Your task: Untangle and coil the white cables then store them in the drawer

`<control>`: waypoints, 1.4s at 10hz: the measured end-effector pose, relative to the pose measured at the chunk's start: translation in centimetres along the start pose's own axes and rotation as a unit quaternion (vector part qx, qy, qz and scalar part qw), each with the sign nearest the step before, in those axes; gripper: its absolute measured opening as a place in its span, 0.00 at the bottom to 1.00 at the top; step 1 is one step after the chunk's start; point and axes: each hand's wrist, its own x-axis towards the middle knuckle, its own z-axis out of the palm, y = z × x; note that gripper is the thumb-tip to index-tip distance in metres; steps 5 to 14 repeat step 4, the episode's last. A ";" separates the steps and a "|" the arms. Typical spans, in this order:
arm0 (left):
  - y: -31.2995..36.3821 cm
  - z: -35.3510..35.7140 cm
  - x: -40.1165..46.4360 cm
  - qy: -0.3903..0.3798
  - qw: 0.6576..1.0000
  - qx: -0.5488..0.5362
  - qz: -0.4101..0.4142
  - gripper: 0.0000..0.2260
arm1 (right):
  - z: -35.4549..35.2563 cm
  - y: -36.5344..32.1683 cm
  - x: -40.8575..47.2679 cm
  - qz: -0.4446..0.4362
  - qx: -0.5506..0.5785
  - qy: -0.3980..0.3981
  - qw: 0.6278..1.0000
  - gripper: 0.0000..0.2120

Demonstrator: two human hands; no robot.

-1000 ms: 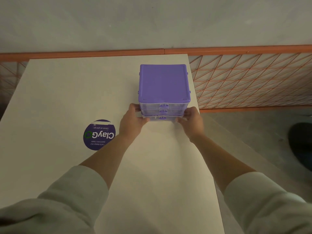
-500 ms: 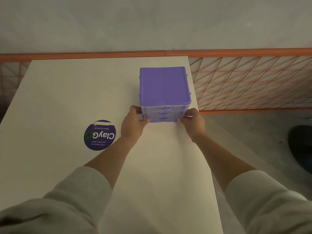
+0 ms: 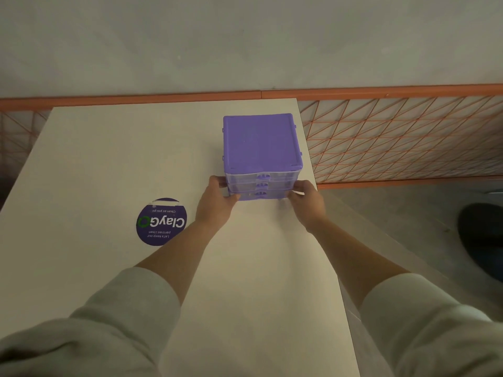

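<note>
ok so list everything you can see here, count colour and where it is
drawer unit: 1, purple top with three clear drawers, far right part of the table, drawers shut
table: 1, off-white, fills the middle of the view
round sticker: 1, dark purple with white and green print, on the table left of the hands
mesh fence: 1, orange, behind and right of the table
white cables: none in view
left hand: 1, grip on the unit's lower left front corner
right hand: 1, grip on its lower right front corner
sleeves: 2, pale grey, bottom corners
</note>
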 end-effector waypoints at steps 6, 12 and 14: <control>-0.6 -2.2 -1.6 -0.118 0.993 -0.013 -0.025 0.24 | 1.2 -1.9 -3.7 0.010 -0.139 -0.029 0.990 0.21; -0.6 -2.2 -1.6 -0.118 0.993 -0.013 -0.025 0.24 | 1.2 -1.9 -3.7 0.010 -0.139 -0.029 0.990 0.21; -0.6 -2.2 -1.6 -0.118 0.993 -0.013 -0.025 0.24 | 1.2 -1.9 -3.7 0.010 -0.139 -0.029 0.990 0.21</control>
